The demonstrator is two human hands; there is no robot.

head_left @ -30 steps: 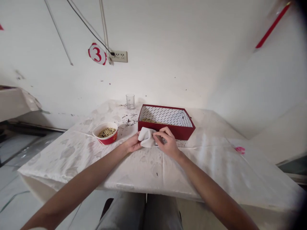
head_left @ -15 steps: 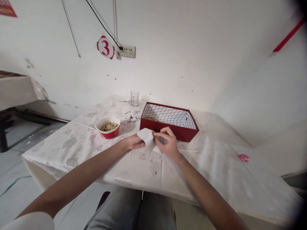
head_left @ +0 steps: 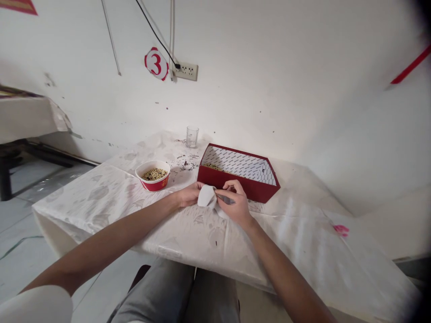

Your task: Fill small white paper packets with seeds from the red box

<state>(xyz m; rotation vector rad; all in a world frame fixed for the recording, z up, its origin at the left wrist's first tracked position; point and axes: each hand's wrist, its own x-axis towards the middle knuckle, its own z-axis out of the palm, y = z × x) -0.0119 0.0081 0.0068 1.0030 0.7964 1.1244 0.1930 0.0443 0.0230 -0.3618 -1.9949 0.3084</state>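
As both grips pinch it tight, white cloth (head_left: 206, 196) between left hand (head_left: 189, 194) and right hand (head_left: 236, 202).

— What's the right hand (head_left: 236, 205) got?
— Some thin grey tool (head_left: 226, 200). Only a sliver shows, too small to name. The left hand (head_left: 188, 195) has its fingertips hidden behind the white sheet (head_left: 206, 195).
— And inside the red box (head_left: 261, 192)?
— Its near wall hides most. The bowl (head_left: 153, 185) has grains too small to tell. The frame cuts off the red sign (head_left: 16, 4) at upper left.
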